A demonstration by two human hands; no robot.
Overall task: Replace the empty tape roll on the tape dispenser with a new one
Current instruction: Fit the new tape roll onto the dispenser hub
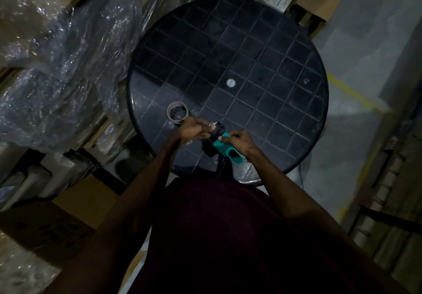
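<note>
A teal-handled tape dispenser (225,149) is held over the near edge of the round black table (251,65). My right hand (242,141) grips its handle. My left hand (194,129) is closed at the dispenser's dark front end, where a clear tape roll (217,127) sits; the dim light hides how the fingers meet it. A thin brown cardboard tape core (177,112) lies flat on the table just left of my left hand, not touching it.
Plastic-wrapped stacks (57,53) rise close on the left of the table. Cardboard boxes (41,225) stand at lower left. Grey floor with a yellow line (356,95) lies to the right, beside shelving (392,202).
</note>
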